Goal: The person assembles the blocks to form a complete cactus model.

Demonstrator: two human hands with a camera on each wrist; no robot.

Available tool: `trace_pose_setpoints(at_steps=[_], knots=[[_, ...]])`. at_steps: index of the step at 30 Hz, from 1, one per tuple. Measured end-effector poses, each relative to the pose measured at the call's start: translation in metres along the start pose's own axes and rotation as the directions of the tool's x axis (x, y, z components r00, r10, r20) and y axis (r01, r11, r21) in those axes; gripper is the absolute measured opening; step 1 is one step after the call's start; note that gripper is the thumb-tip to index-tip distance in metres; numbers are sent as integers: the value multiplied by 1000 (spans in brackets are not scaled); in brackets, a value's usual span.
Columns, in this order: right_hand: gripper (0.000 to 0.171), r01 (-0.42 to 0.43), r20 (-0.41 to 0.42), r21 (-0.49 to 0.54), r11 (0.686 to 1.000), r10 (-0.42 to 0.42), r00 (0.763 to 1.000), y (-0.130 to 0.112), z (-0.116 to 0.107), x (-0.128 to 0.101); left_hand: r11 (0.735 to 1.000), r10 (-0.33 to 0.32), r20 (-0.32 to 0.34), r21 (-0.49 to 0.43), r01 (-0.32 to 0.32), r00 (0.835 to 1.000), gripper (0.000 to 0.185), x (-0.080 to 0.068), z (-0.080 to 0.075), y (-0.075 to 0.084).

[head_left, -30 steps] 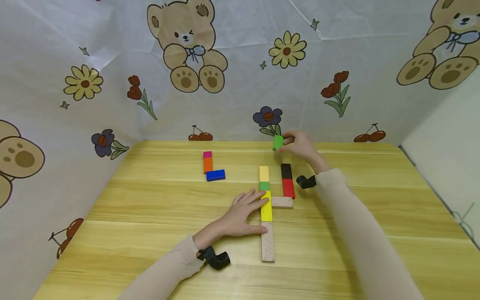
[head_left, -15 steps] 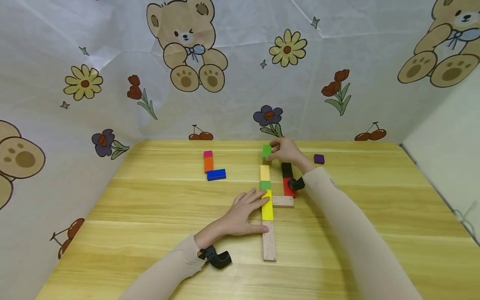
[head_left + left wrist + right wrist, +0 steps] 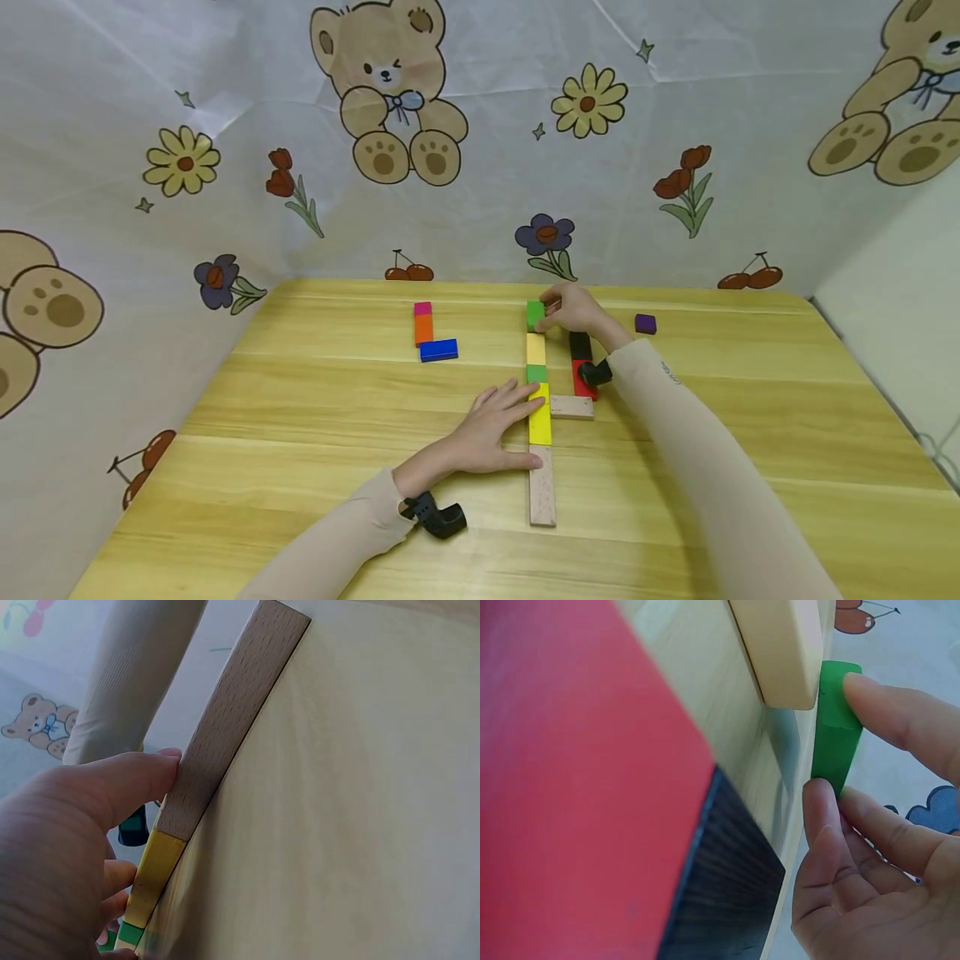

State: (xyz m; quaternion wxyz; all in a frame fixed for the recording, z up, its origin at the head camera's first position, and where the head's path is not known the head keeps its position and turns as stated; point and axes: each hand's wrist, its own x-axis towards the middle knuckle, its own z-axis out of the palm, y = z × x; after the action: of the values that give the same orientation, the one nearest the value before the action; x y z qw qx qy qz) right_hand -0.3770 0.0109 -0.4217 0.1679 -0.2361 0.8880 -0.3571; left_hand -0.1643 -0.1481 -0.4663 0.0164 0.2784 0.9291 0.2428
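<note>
Toward the back of the table, my right hand (image 3: pixel 577 310) pinches a bright green block (image 3: pixel 534 312) between thumb and fingers. That block is at the far end of a line of blocks, just beyond a cream block (image 3: pixel 536 348); in the right wrist view a small gap shows between them. Nearer in the line come a small green block (image 3: pixel 536 372), a yellow block (image 3: pixel 540 427) and a plain wooden block (image 3: pixel 543 496). My left hand (image 3: pixel 483 429) rests with its fingers spread on the yellow block, its thumb touching the wooden one (image 3: pixel 232 720).
Right of the line lie a short wooden block (image 3: pixel 572 407), a red block (image 3: pixel 583 385), partly covered by the wrist camera, and a black block (image 3: pixel 580 346). A purple block (image 3: pixel 645 323) sits farther right. Pink (image 3: pixel 423 308), orange (image 3: pixel 423 330) and blue (image 3: pixel 438 350) blocks lie left.
My right hand has carried the green block left and down toward the far end of the line. The purple block, hidden at first, now shows. My left hand has stayed in place.
</note>
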Motion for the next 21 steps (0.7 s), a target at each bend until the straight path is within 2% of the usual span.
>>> trace_pose_setpoints(at_steps=[15,21], knots=[[58,-4,21,-48,999,5,1000,7,2,0,1000,2,5,-1,-2,1000,79,1,1,2],[60,14,40,-22,1000,-13,999,6,1,-1,1000,2,-1,1,-2,1000,79,1,2,1]])
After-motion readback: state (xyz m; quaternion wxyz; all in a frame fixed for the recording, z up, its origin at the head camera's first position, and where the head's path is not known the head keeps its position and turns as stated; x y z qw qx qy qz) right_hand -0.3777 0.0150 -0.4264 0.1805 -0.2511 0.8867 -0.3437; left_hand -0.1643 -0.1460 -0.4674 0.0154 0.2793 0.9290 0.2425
